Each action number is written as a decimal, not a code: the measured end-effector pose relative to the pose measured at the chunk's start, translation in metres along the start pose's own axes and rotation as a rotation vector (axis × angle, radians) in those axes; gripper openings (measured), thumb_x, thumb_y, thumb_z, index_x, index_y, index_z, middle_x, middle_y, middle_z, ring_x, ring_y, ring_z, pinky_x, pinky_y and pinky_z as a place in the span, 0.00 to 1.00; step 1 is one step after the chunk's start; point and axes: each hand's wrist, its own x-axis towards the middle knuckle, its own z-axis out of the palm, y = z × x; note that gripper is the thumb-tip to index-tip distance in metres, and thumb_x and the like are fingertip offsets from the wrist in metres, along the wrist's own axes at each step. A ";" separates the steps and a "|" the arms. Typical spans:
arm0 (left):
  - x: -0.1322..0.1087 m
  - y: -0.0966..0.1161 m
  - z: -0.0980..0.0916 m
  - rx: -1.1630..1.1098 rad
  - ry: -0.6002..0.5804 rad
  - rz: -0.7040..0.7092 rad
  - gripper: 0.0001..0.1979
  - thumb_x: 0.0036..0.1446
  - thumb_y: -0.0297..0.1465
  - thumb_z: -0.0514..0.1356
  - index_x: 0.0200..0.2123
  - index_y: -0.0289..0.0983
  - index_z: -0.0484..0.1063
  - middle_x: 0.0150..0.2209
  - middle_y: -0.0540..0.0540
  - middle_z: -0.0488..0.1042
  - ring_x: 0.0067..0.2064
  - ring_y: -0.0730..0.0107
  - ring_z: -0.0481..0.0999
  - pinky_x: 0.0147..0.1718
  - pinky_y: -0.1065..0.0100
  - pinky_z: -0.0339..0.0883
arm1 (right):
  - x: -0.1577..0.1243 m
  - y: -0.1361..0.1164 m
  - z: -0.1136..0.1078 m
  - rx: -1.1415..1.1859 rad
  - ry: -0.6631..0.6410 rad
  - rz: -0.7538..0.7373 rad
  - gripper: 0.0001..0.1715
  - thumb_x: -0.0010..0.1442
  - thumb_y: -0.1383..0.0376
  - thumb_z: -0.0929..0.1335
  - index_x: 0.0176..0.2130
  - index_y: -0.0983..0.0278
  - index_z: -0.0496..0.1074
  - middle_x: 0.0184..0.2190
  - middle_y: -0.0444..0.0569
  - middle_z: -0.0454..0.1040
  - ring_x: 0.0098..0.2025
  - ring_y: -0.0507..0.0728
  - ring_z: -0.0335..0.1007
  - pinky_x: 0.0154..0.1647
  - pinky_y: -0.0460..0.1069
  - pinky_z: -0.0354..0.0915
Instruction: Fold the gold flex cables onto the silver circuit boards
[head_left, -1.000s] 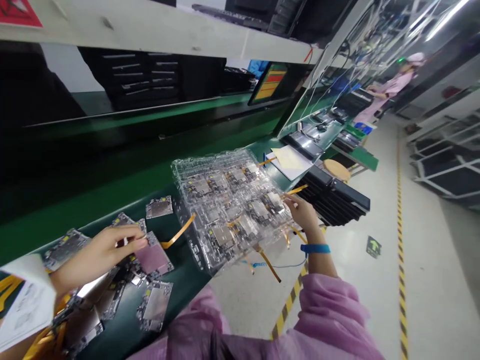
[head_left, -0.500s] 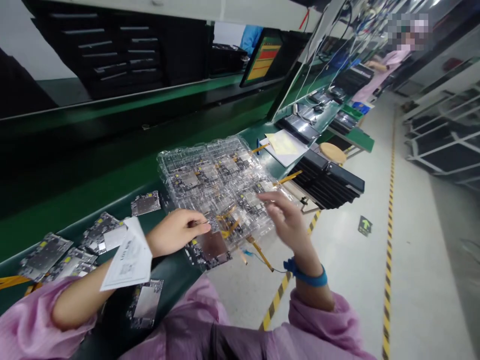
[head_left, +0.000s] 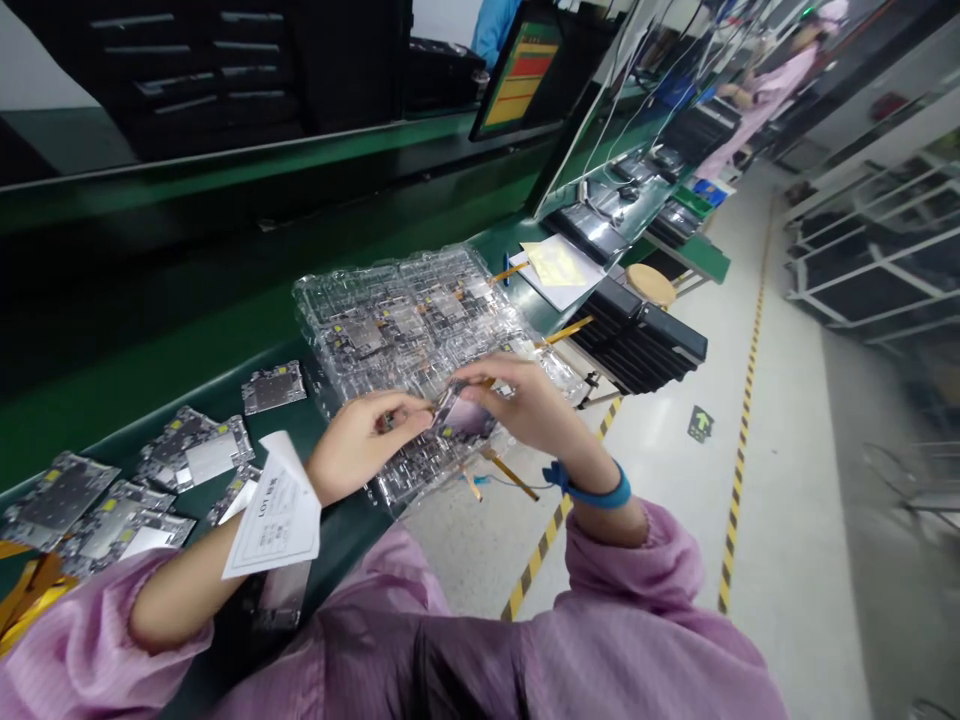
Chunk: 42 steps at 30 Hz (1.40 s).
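Above the front of a clear plastic tray [head_left: 352,285], a circuit board [head_left: 471,418] is held tilted between my two hands. My left hand [head_left: 367,440] is closed, thumb and fingertips pinching the board's left edge. My right hand [head_left: 517,395] grips its upper edge from the right, fingers bent over it. Other circuit boards [head_left: 364,337] lie in the tray's pockets, with orange flex cables [head_left: 566,330] sticking out past its side. A white printed paper slip [head_left: 277,515] lies across my left wrist, and a blue wrist strap [head_left: 600,490] circles the right one.
Loose circuit boards [head_left: 64,495] are spread on the green bench at left. Behind the tray lie papers [head_left: 559,270]; a stack of black devices [head_left: 649,345] stands beyond its right side, near a round stool [head_left: 650,285]. A co-worker [head_left: 772,90] in pink stands farther along the bench.
My right hand has come left and down from over the tray onto the circuit board. The board has been lifted and tilted from the tray's near corner. The view has shifted slightly.
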 end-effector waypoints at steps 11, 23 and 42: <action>-0.035 -0.086 0.030 0.162 0.270 -0.212 0.46 0.61 0.46 0.58 0.70 0.29 0.39 0.71 0.29 0.42 0.72 0.48 0.38 0.69 0.47 0.37 | 0.022 0.014 0.051 -0.152 -0.493 -0.227 0.10 0.66 0.69 0.68 0.38 0.55 0.79 0.35 0.38 0.80 0.46 0.56 0.69 0.69 0.62 0.34; -0.041 -0.083 0.058 0.049 0.319 -0.261 0.37 0.67 0.38 0.48 0.71 0.28 0.35 0.72 0.30 0.41 0.73 0.49 0.37 0.69 0.45 0.37 | 0.010 0.020 0.095 -0.069 -0.333 -0.079 0.08 0.67 0.63 0.68 0.46 0.58 0.76 0.36 0.44 0.79 0.51 0.58 0.67 0.67 0.62 0.44; -0.051 -0.059 0.033 -0.025 0.276 -0.295 0.42 0.61 0.34 0.55 0.71 0.39 0.35 0.61 0.35 0.57 0.29 0.74 0.70 0.42 0.61 0.71 | -0.060 0.116 -0.005 -0.592 0.415 0.485 0.17 0.62 0.64 0.67 0.50 0.65 0.73 0.52 0.60 0.71 0.55 0.70 0.66 0.56 0.66 0.60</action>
